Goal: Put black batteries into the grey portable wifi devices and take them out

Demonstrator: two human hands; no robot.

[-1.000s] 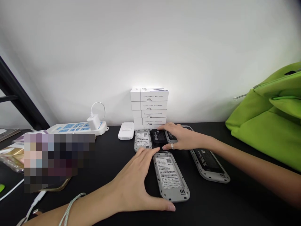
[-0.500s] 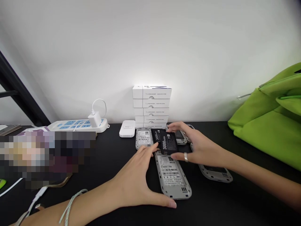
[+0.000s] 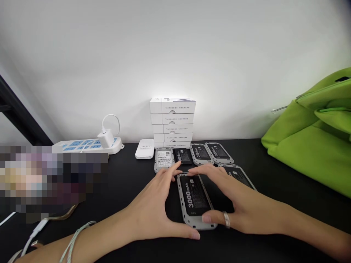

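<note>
A grey pocket device lies open-backed on the black table in front of me, with a black "3000" battery seated in its bay. My left hand cups the device's left side, thumb along its near edge and fingers at its far corner. My right hand, wearing a ring, wraps the right side, thumb pressing on the battery's near end. Behind lie another grey device with a label, a loose black battery, and two devices with batteries fitted.
A stack of white boxes stands against the wall, with a white device beside it. A white power strip with a charger lies at the left. A green bag fills the right. Another device lies under my right wrist.
My right hand carried a black battery from the back row down to the near device and set it into the bay. The left hand stayed at the device's left side.
</note>
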